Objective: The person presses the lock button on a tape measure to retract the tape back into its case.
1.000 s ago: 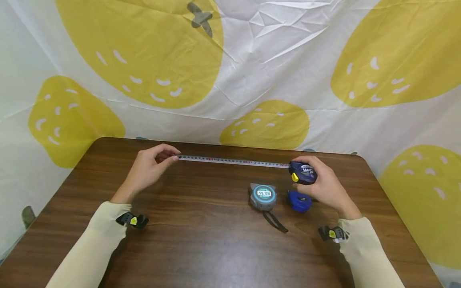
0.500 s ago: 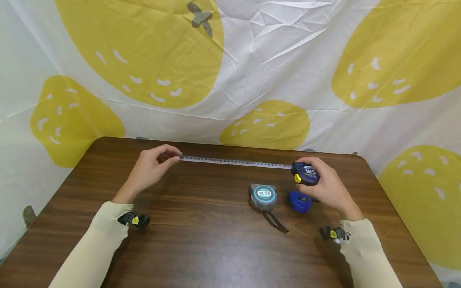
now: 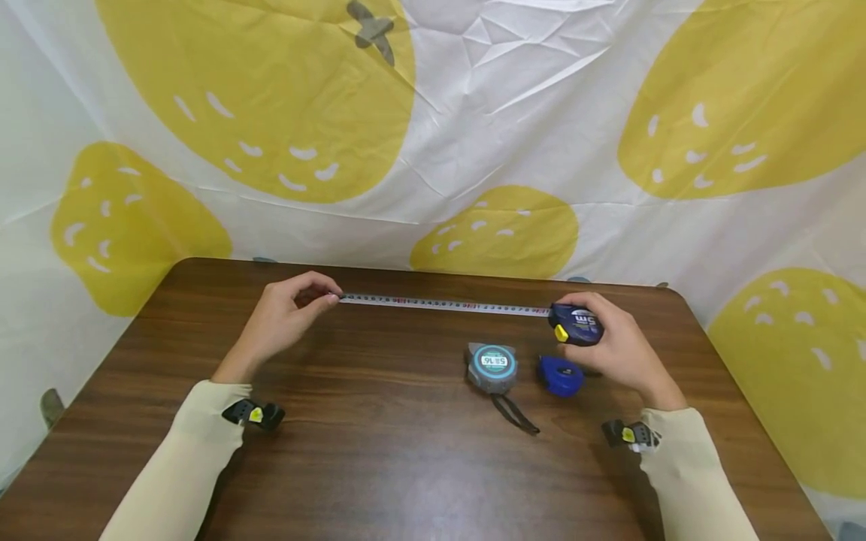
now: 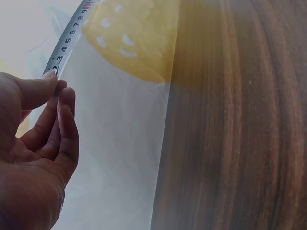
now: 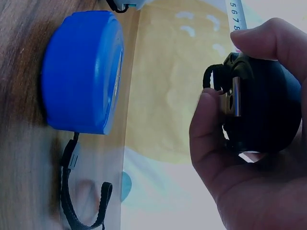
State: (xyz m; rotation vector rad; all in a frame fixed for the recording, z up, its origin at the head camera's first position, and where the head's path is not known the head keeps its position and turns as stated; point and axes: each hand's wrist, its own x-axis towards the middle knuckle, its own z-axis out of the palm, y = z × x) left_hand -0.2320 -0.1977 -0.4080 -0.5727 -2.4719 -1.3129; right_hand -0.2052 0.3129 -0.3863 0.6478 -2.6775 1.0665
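My right hand [image 3: 612, 342] grips a dark blue tape measure [image 3: 578, 326] with a yellow button and a "5m" label. From its case the white blade [image 3: 446, 304] runs left, pulled out nearly straight above the far part of the table. At the other end, my left hand [image 3: 284, 312] pinches the blade's tip between thumb and fingers. In the left wrist view the blade [image 4: 67, 40] shows numbers from about 2 upward, its very end hidden by the fingertips. The right wrist view shows the case [image 5: 268, 105] as a dark shape in the hand, with a short black strap.
On the brown wooden table [image 3: 379, 466] lie a grey tape measure [image 3: 492, 367] with a turquoise ring and a black wrist strap [image 3: 516, 415], and a blue tape measure [image 3: 561, 377] beside it, just below my right hand. A cloth with yellow fruit prints [image 3: 497, 229] hangs behind the table.
Over the last second both hands shift slightly to the right with the blade still stretched between them. The two tape measures on the table stay put.
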